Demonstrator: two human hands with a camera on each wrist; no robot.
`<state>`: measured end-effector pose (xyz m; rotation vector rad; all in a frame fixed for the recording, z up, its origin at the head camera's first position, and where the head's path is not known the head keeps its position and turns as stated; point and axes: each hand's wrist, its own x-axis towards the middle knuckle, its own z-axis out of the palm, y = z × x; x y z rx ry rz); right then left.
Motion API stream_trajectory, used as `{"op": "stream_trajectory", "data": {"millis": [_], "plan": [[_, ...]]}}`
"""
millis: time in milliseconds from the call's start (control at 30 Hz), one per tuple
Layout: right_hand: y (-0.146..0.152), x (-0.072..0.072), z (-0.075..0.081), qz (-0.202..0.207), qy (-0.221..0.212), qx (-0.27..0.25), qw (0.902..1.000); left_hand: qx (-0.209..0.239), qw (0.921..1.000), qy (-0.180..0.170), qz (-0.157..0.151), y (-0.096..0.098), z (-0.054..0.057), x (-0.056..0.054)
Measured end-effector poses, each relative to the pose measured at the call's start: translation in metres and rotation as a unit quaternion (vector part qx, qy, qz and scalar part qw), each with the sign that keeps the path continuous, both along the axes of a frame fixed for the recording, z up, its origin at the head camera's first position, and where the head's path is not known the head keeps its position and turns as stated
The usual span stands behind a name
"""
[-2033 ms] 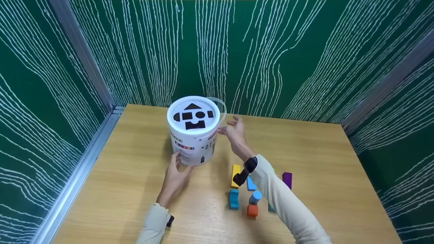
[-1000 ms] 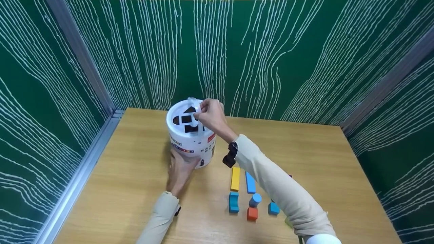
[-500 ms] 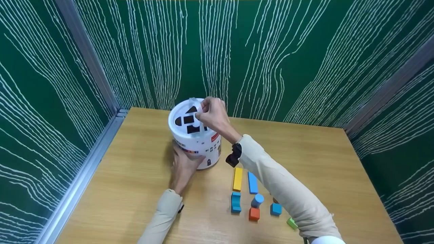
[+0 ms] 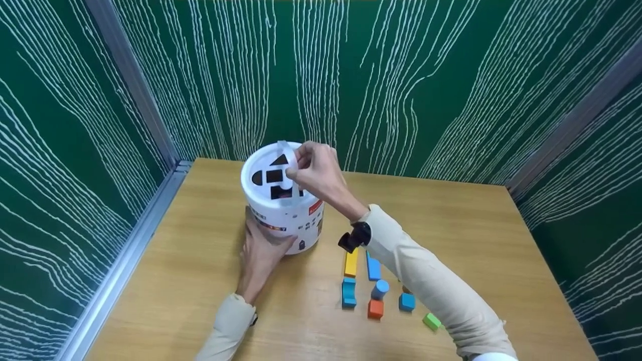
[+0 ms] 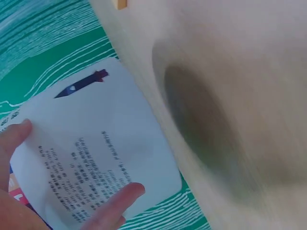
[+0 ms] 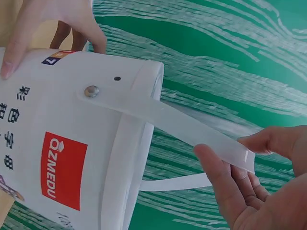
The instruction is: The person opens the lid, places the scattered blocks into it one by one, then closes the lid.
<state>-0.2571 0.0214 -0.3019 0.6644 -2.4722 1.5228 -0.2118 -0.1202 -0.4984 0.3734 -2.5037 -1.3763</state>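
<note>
A white lidded bucket has several dark shaped holes in its lid. My left hand grips its near left side, thumb and fingers spread around the wall. Over the lid, my right hand pinches the clear strap handle between thumb and fingers. The handle stands up from its rivet, and a red label shows below it in the right wrist view. In the left wrist view a dark shadow lies on the table apart from the bucket's base, which looks lifted.
Wooden blocks lie on the table to the right: yellow, long blue, notched teal, blue cylinder, red cube, teal cube, green. My right sleeve hides others. Green walls enclose the table.
My right hand went from beside the bucket to its handle, swinging it up over the lid. My left hand closed round the side. The bucket has lately shifted slightly left.
</note>
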Motion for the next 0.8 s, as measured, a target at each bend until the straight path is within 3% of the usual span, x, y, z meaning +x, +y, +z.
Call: {"op": "stream_trajectory", "data": {"millis": [167,467,800], "plan": [[0.000,0.024,0.003,0.015,0.006,-0.004,0.9999,-0.017,0.9998,-0.001,0.001,-0.005,0.000,0.025],[0.000,0.068,0.003,0.049,0.010,0.002,0.9987,-0.037,0.9991,-0.016,-0.006,-0.011,-0.002,0.081],[0.004,0.099,-0.008,0.069,0.002,-0.008,0.9976,-0.053,0.9977,-0.042,0.000,-0.010,-0.012,0.119]]}}
